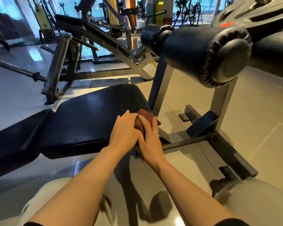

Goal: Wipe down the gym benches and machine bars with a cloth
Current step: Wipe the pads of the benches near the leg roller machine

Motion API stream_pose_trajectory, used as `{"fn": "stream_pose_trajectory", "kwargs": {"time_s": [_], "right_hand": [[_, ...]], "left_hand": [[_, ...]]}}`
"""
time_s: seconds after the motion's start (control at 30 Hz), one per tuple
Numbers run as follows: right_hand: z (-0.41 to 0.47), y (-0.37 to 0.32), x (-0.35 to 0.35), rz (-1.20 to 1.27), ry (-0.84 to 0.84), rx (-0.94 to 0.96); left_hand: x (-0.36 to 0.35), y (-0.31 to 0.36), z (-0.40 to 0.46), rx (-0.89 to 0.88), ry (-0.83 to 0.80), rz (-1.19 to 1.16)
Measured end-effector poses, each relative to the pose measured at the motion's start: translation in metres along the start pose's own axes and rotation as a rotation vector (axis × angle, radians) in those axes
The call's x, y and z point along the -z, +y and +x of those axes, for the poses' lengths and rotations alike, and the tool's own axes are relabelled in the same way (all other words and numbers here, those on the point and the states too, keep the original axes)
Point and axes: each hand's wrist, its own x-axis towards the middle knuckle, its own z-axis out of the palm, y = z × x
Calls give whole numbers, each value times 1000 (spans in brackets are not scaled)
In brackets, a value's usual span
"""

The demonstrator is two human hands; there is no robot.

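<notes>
Both hands bunch a dark red cloth [143, 122] at the black bench pad's [88, 118] right edge: left hand [125, 129] fingers straight w/ tips on it, right hand [149, 137] curled round it. Risk: cloth slips off edge to floor.

No text, number or brand can be read anywhere in the view. A small red mark [226, 24] sits on the dark weight plate [258, 12] at the upper right, but it is too blurred to make out as letters or a logo. A yellow sign [160, 13] stands far back in the room with a darker patch near its top, and whatever is printed there is too small and soft to read.
</notes>
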Motion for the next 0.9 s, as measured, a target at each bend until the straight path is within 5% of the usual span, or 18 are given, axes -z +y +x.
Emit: {"fn": "stream_pose_trajectory", "kwargs": {"time_s": [0.23,0.47,0.7,0.9], "right_hand": [[34,8,15,105,-17,22],[17,10,-3,-96,25,29],[78,26,29,134,-59,71],[49,27,7,-2,12,71]], "left_hand": [[-11,-12,3,19,19,82],[-16,-8,-2,34,50,48],[-23,-9,-2,66,71,87],[-29,-4,0,136,147,105]]}}
